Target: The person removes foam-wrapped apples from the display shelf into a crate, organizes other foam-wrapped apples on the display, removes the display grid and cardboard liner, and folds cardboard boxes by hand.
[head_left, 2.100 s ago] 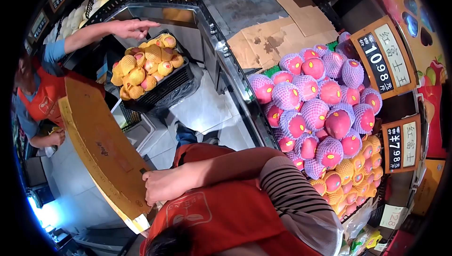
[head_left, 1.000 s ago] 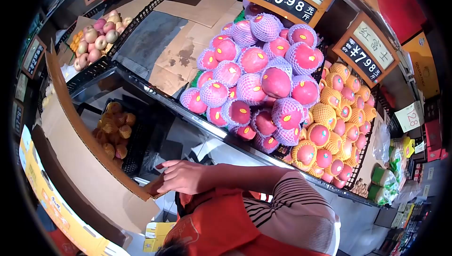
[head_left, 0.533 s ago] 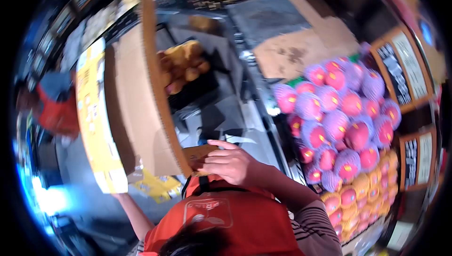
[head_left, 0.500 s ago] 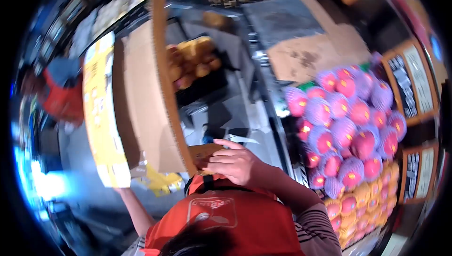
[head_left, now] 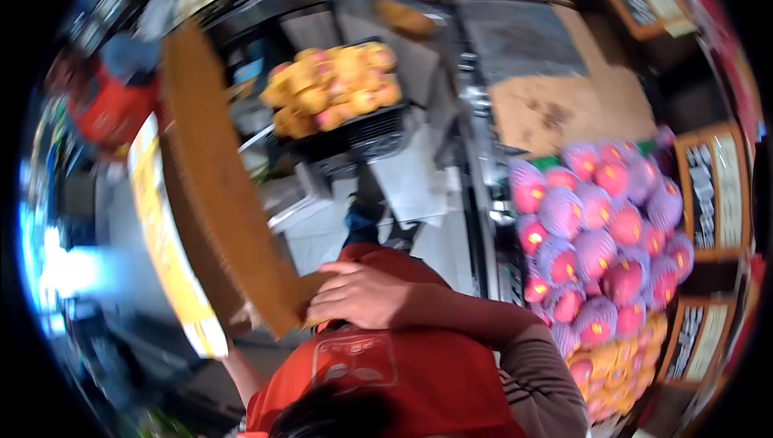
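A large brown cardboard box (head_left: 229,188) with a yellow-and-white printed side (head_left: 161,229) is held tilted in front of my body, to the left. My right hand (head_left: 354,295) grips the flap at the box's near corner, its fingers bent over the cardboard. At the box's lower left edge is my left hand (head_left: 233,355), supporting it from the far side; most of its fingers are hidden behind the printed side.
Ahead, a black crate (head_left: 354,136) holds yellow-netted fruit (head_left: 334,88). On the right, a display carries purple-netted fruit (head_left: 596,229) and more yellow-netted fruit (head_left: 620,369), beside framed price signs (head_left: 713,192). A person in a red vest (head_left: 113,112) is at the left.
The box has turned and tipped, so its inside shows less and a brown side shows more. The yellow-netted fruit crate has come into fuller view. Both hands stay on the box.
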{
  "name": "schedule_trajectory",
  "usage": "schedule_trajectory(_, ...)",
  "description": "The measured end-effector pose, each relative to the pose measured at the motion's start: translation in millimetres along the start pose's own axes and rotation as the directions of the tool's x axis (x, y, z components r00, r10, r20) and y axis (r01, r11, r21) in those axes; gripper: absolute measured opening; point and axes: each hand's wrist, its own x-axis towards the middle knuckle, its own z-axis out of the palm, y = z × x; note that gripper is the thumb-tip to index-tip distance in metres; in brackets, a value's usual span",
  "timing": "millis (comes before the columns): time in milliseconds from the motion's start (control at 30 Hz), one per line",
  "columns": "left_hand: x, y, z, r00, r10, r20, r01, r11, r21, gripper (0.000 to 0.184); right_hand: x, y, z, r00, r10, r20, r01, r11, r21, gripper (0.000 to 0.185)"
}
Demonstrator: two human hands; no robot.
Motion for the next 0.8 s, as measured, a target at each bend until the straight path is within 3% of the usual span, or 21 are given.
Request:
schedule_trajectory(100, 29.2, -43.4, 31.6, 0.998, 0.019, -0.064, -0.004, 0.974, 0.229, 0.043, -5.1, 1.5, 8.4, 0.998, -0.045, -0.042, 0.045, 0.999, 0.000, 0.032)
schedule_trajectory(200, 55.8, -99.1, 76.8, 0.999, -0.020, -0.028, 0.029, 0.931, 0.364, 0.042, -7.8, -6.4, -3.5, 1.000, -0.023, 0.011, 0.024, 0.996, -0.082, 0.031)
schedule_trajectory(333, 67.8, -133.0, 116.0, 0.999, -0.050, 0.019, 0.036, 0.895, 0.444, 0.042, -21.7, -2.2, 13.5, 0.985, -0.002, -0.173, -0.018, 0.994, -0.109, 0.026)
schedule_trajectory(500, 75.7, -128.3, 141.3, 0.997, -0.034, 0.070, -0.004, 0.879, 0.477, 0.041, -53.5, -5.8, 13.1, 0.920, 0.117, -0.374, -0.165, 0.981, -0.099, 0.029)
schedule_trajectory(567, 79.2, -116.4, 147.9, 0.996, -0.009, 0.086, -0.034, 0.876, 0.482, 0.041, -67.1, -0.4, 16.9, 0.905, 0.256, -0.339, -0.290, 0.955, -0.055, 0.034)
schedule_trajectory(667, 84.9, -87.6, 155.9, 0.993, 0.040, 0.108, -0.086, 0.875, 0.476, 0.040, -90.1, 21.5, 45.6, 0.791, 0.379, -0.480, -0.381, 0.919, 0.099, 0.042)
schedule_trajectory(700, 87.4, -76.6, 158.4, 0.991, 0.060, 0.116, -0.108, 0.874, 0.474, 0.040, -94.3, -4.2, 23.9, 0.750, 0.613, -0.248, -0.518, 0.778, 0.356, 0.033)
schedule_trajectory(767, 90.5, -47.0, 160.9, 0.986, 0.114, 0.125, -0.159, 0.873, 0.461, 0.040, -114.8, 0.7, 17.8, 0.711, 0.693, -0.118, -0.562, 0.661, 0.497, 0.035)
schedule_trajectory(800, 92.4, -29.7, 162.7, 0.980, 0.150, 0.132, -0.194, 0.868, 0.457, 0.040, -128.9, 6.5, 14.6, 0.676, 0.693, -0.251, -0.551, 0.702, 0.452, 0.036)
